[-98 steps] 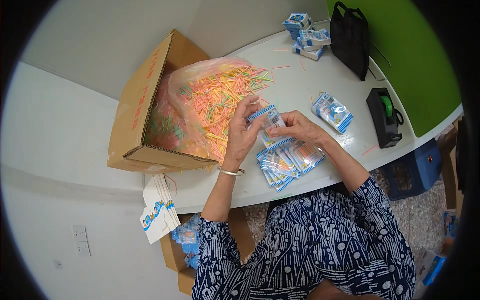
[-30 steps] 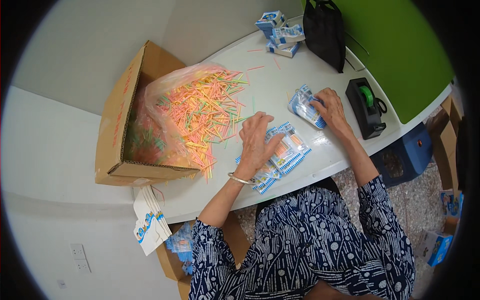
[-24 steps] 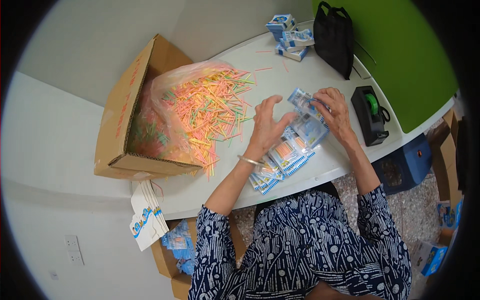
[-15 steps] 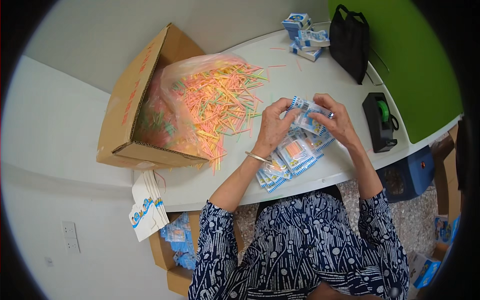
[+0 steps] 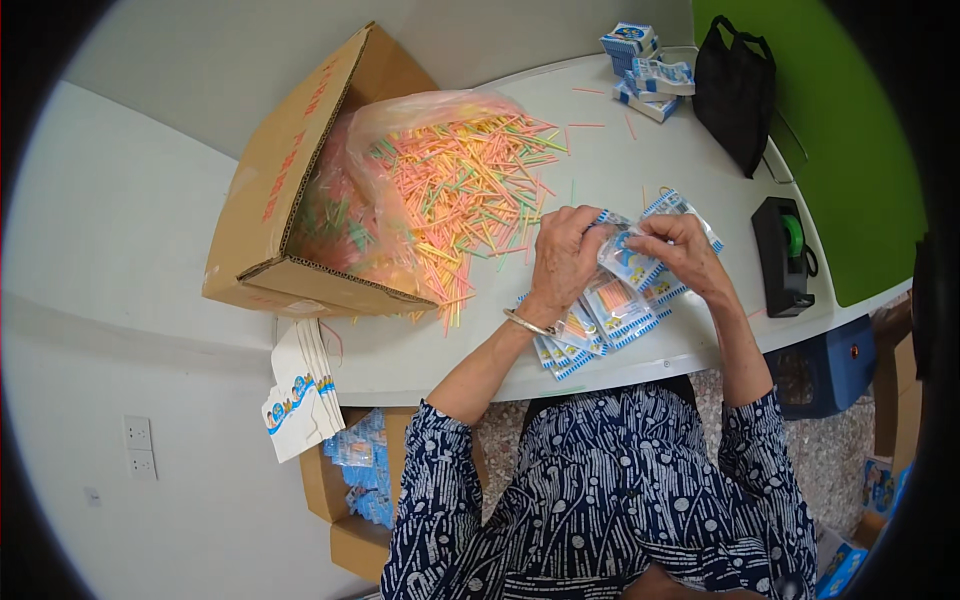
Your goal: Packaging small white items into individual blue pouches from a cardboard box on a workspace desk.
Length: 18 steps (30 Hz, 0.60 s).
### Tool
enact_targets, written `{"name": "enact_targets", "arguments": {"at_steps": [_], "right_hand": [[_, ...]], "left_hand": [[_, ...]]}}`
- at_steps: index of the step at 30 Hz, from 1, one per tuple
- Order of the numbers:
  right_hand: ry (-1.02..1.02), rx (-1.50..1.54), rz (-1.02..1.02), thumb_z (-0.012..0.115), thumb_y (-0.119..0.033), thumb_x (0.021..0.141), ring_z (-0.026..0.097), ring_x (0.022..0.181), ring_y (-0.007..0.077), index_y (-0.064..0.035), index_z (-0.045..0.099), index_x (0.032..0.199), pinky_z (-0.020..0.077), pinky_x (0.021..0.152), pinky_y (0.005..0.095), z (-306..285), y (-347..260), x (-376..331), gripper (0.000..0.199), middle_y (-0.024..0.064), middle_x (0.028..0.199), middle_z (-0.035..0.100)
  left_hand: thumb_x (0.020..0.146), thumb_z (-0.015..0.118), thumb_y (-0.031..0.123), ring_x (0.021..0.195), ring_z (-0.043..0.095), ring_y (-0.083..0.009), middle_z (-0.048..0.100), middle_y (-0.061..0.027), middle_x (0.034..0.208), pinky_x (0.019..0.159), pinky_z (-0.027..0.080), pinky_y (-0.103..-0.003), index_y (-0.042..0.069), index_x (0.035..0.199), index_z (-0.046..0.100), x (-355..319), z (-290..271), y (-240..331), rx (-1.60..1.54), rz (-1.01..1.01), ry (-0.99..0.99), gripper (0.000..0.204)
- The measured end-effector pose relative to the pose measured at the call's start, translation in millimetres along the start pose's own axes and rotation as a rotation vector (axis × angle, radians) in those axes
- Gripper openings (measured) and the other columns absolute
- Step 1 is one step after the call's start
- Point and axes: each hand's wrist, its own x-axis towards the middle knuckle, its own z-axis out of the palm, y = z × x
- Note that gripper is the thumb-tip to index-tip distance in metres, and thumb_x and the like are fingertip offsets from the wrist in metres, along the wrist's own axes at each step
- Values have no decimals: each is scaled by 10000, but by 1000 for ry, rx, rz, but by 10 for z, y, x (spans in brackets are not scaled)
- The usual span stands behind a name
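While left hand [image 5: 566,258] and right hand [image 5: 692,255] pinch one clear-and-blue packet [image 5: 628,262], it sits above a fanned packet pile [image 5: 615,302].

Left fingers closed on the packet's left end, right thumb and fingertips narrowed on its right side; pile count hidden by overlap; one further packet [image 5: 688,208] just beyond the right hand; one large cardboard box [image 5: 270,190], open rightward, its plastic bag [image 5: 375,150] spilling uncounted pink, yellow and green sticks [image 5: 470,180]; one lower carton [image 5: 360,550] containing blue packets [image 5: 370,490]; white table [image 5: 610,165] bearing one tape dispenser [image 5: 775,265], one black bag [image 5: 735,95], at least three small boxes [image 5: 650,78]; green panel [image 5: 850,150] behind; blue stool [image 5: 840,365] below.
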Motion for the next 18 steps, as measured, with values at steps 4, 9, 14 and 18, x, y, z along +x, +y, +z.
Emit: {"name": "enact_targets", "arguments": {"at_steps": [4,9,14,18], "right_hand": [[-38,-47,-65,641,-184,824,425,522,67,36,630,745,341,479,257,130,77,41,234,11,547,508],[7,-56,47,629,-197,845,403,541,47,0,595,683,320,487,236,24,100,58,258,-13,567,484],[79,66,67,628,-227,853,366,537,29,-58,560,649,289,473,230,40,218,97,273,-53,568,436],[84,67,90,629,-240,853,365,542,29,-63,564,658,287,479,225,67,280,104,272,-57,573,430]], "left_hand": [[795,623,107,690,553,-251,600,-109,731,671,432,-342,23,840,643,-36,-105,-144,68,6,-19,97],[780,665,370,1063,467,-352,544,-190,1093,863,349,-443,-15,1125,528,-80,-392,-452,475,125,0,535],[731,673,519,1162,336,-390,371,-226,1270,924,262,-556,-45,1205,442,-305,-498,-855,788,81,-131,773],[747,627,569,1216,276,-415,326,-237,1316,948,228,-576,-79,1203,439,-189,-476,-988,817,19,-217,815]]}}
